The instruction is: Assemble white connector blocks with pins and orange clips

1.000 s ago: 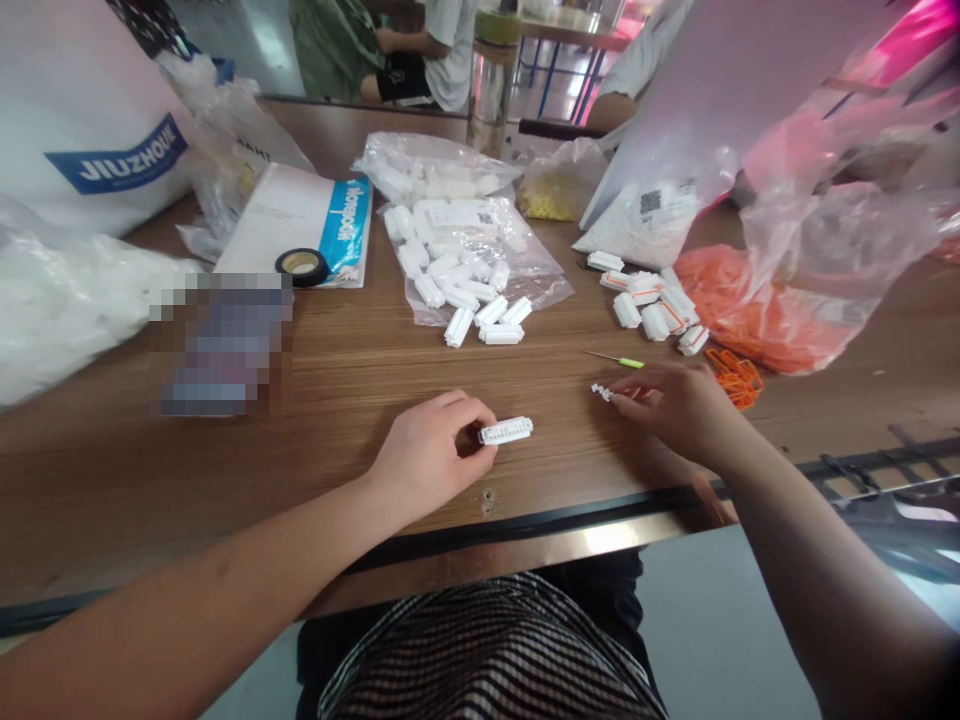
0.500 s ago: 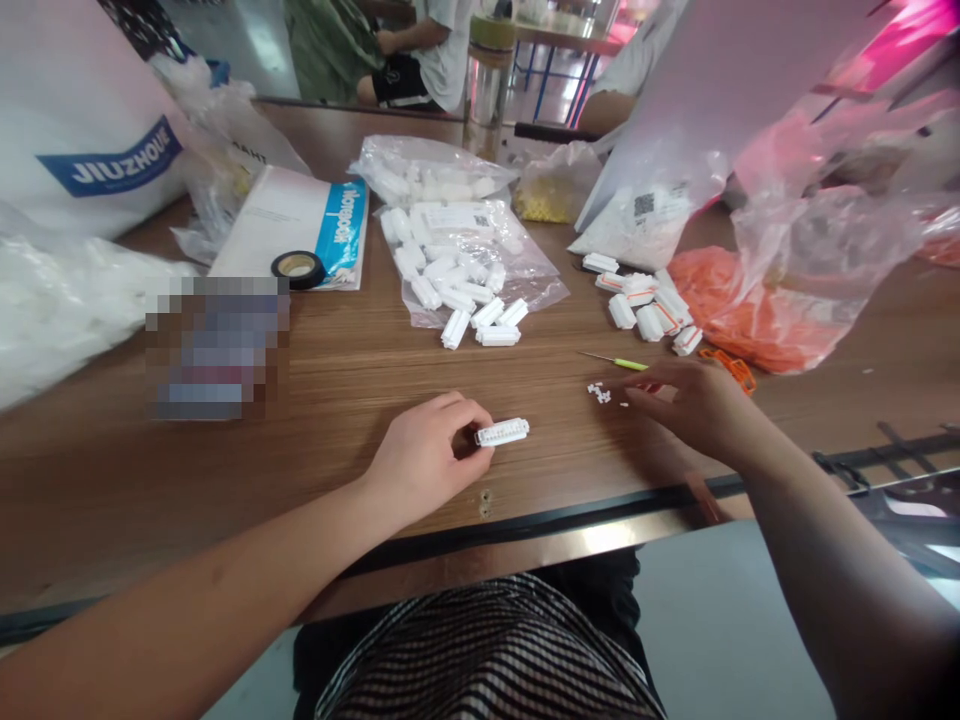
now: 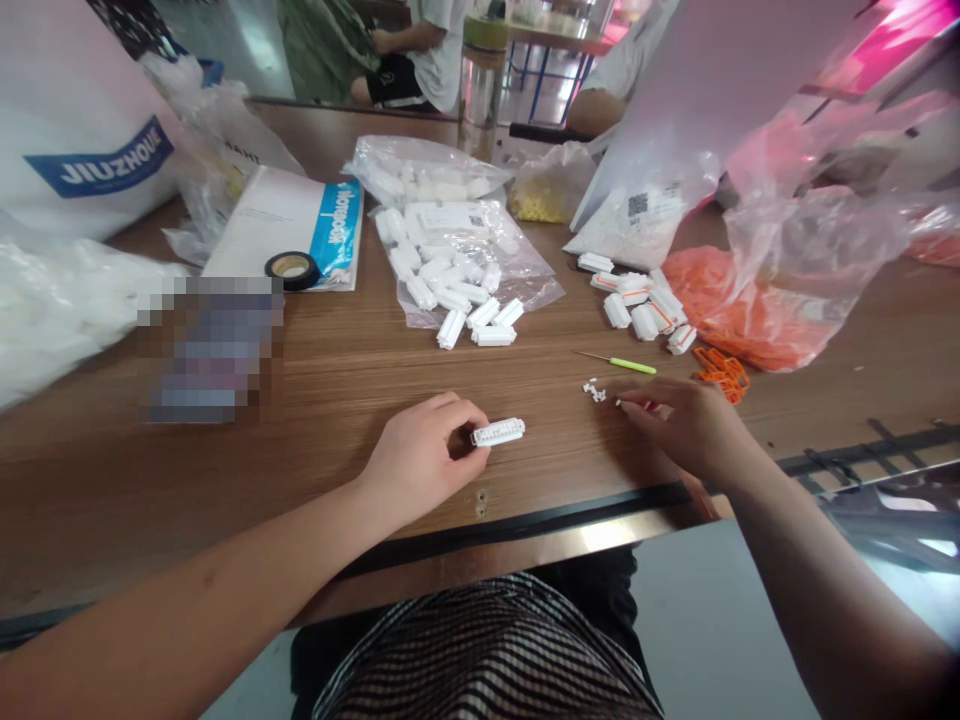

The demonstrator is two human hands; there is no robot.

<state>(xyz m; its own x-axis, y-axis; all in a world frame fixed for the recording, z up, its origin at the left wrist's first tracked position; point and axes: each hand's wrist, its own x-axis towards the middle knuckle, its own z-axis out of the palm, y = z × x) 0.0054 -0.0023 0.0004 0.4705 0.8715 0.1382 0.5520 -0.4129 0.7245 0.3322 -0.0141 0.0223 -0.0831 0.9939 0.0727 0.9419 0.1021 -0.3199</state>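
Observation:
Between the thumb and fingers of my left hand (image 3: 427,450) is a white plastic connector housing (image 3: 499,432), its row of small cavities facing up. My right hand (image 3: 686,425) is low over the table to the right, thumb and forefinger pinched close together at a tiny white plastic piece (image 3: 619,403). The other fingers are curled and partly hidden. Just left of those fingertips lies a small cluster of similar white pieces (image 3: 595,391). A pick with a yellow-green handle (image 3: 632,366) lies beyond that hand.
White housings (image 3: 495,336) spill from a clear bag (image 3: 525,265); others (image 3: 645,320) are piled at right. Orange clips (image 3: 724,375) lie beside a bag of orange parts (image 3: 765,320). Black tape (image 3: 292,270) sits on a notebook (image 3: 255,220). A bottle (image 3: 480,90) stands at the back.
My right hand has come down and nearer to me, uncovering the pick's handle and more orange clips. Its fingertips have closed in at the tiny piece. My left hand keeps its hold.

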